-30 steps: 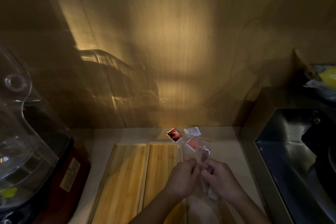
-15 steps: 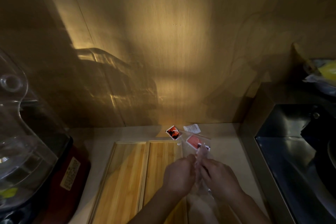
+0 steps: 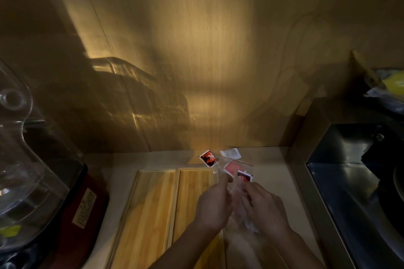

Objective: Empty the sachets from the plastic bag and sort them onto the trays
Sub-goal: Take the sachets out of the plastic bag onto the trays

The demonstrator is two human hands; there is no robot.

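Note:
Two wooden trays lie side by side on the counter, the left tray (image 3: 150,207) and the right tray (image 3: 192,185). My left hand (image 3: 213,207) and my right hand (image 3: 265,209) both grip a clear plastic bag (image 3: 237,194) between them, just right of the right tray. Past the hands lie loose sachets: a red-and-black sachet (image 3: 208,158), a white sachet (image 3: 230,153), a pink-red sachet (image 3: 232,168) and a dark sachet (image 3: 245,177) at the bag's mouth. My left index finger points toward them.
A clear plastic appliance lid over a dark red base (image 3: 43,192) stands at the left. A dark metal sink (image 3: 354,185) fills the right side. A wooden wall (image 3: 196,72) closes the back. A yellow item (image 3: 393,82) rests at far right.
My hands have drawn slightly apart on the bag and my left index finger has stretched forward. The dark sachet shows more at the bag's mouth.

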